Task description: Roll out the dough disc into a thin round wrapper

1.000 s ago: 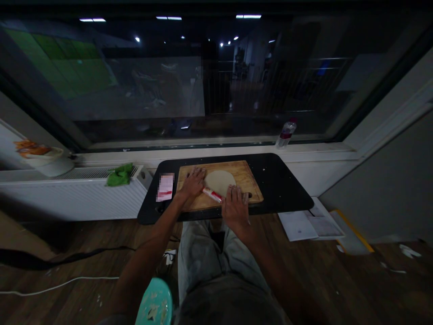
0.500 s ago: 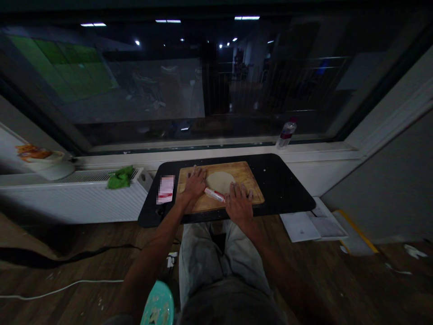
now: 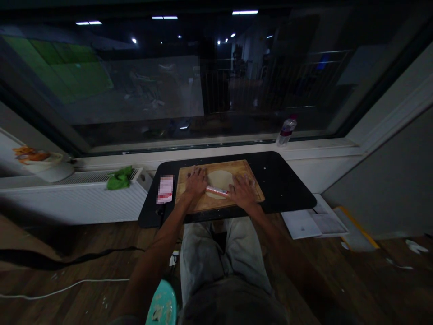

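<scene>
Evenly, I'd say: my left hand (image 3: 196, 180) and right hand (image 3: 242, 192) lie open, palms flat on the red-and-white cylindrical roller (image 3: 218, 191), which sits across the pale round dough (image 3: 219, 177) on the wooden cutting board (image 3: 249, 171). Equal pressure on its 2 ends seems best.

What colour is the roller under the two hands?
Red and white; the roller shows best in the head view.

Roller (image 3: 218, 191) swung from a slant to nearly level and pushed farther up over the dough (image 3: 219, 178), right hand (image 3: 242, 191) moved forward on the board (image 3: 252, 186), left hand (image 3: 196, 181) nudged forward
</scene>
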Demonstrator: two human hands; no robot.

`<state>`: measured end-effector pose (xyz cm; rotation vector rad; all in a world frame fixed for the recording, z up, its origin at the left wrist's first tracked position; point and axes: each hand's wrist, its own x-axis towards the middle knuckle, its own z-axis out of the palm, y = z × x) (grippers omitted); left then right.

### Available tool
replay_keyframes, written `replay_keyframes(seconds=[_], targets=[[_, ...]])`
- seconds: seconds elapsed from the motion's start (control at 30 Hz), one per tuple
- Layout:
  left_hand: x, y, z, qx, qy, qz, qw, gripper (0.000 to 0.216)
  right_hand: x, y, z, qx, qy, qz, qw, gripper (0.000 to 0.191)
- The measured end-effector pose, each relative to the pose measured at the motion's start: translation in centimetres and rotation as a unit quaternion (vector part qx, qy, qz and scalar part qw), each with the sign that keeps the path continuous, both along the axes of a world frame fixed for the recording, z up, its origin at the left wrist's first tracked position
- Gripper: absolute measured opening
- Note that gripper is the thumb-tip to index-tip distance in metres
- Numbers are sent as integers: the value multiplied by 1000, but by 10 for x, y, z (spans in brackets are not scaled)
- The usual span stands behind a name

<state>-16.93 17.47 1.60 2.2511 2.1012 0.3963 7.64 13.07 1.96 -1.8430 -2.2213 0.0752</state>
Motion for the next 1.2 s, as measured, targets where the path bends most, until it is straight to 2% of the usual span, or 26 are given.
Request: replay_keyframes(seconds=[0.27,0.6,0.9,1.2], targets=[[1,-9,1,-16,0,33,999,61,3,-2,11,-10,-26,30,999,59],[-1,-14,-3,-12,11,33,999,59,-2,-14,1,23,-36,18,999,57],[0,-19,-7,5,1,32,999,56,0,-15,15,-8,-45,24,999,52],[6,-30,3,-12,1,62,998,54,6,-7,22,-18,-37,53,998,53]])
